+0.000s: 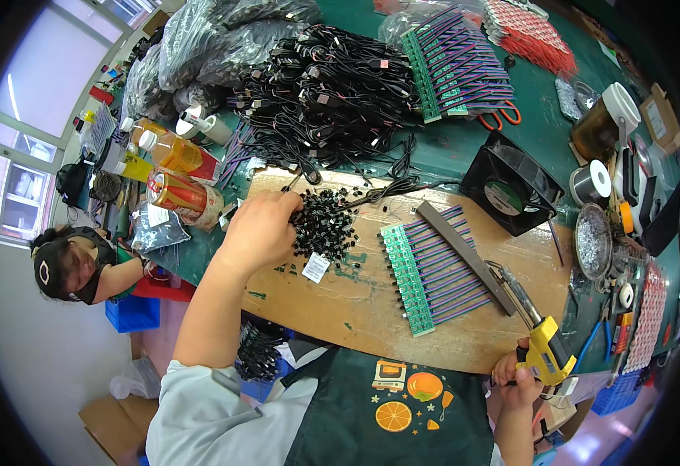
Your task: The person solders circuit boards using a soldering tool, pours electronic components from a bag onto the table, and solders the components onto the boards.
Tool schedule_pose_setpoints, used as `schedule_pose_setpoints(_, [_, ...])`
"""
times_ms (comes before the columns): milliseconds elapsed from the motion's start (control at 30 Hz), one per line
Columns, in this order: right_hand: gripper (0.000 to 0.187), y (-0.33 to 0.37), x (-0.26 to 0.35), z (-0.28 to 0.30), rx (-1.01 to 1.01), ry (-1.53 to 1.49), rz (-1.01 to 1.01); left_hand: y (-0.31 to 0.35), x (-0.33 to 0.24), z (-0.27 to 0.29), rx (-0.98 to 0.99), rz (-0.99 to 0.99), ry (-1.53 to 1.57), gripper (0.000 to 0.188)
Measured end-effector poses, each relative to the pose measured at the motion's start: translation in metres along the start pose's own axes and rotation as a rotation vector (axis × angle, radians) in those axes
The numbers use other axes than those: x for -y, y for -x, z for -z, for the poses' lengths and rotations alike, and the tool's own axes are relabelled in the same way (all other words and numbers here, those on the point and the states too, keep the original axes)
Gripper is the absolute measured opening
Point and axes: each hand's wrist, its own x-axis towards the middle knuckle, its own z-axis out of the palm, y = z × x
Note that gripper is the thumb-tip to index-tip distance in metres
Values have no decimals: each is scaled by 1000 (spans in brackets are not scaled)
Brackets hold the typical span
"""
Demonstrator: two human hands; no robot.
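My left hand (266, 229) is closed at the left edge of a heap of small black components (326, 224); whatever its fingertips pinch is hidden. At the lower right, my right hand (517, 379) grips the yellow handle of a soldering gun (546, 349), its metal front end pointing up and left. Between the hands lies a green circuit board strip (408, 281) with purple and black wires fanning to the right. A long dark bar (464, 256) rests across those wires. Below the heap sits a small white label (316, 268). All this is on a brown wooden board (340, 314).
A black fan (509, 186) stands right of the board. Behind are a big pile of black cables (324, 93) and stacked wired circuit boards (456, 66). A drink can (185, 196) and bottles (177, 155) stand at left, a solder spool (591, 182) at right. Another person (84, 264) leans at far left.
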Motion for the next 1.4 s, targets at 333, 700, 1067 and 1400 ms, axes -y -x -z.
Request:
schedule_pose_setpoints(333, [57, 1, -1, 2, 12, -20, -5, 8, 7, 1, 28, -103, 6, 31])
schedule_pose_setpoints(700, [57, -2, 1, 0, 10, -6, 6, -12, 18, -2, -292, -170, 61, 23])
schedule_pose_setpoints(1067, [59, -1, -1, 0, -2, -12, 4, -15, 18, -15, -268, -268, -146, 24])
schedule_pose_setpoints(1400, [60, -2, -1, 1, -1, -8, 13, 29, -6, -16, -339, -69, 255, 16])
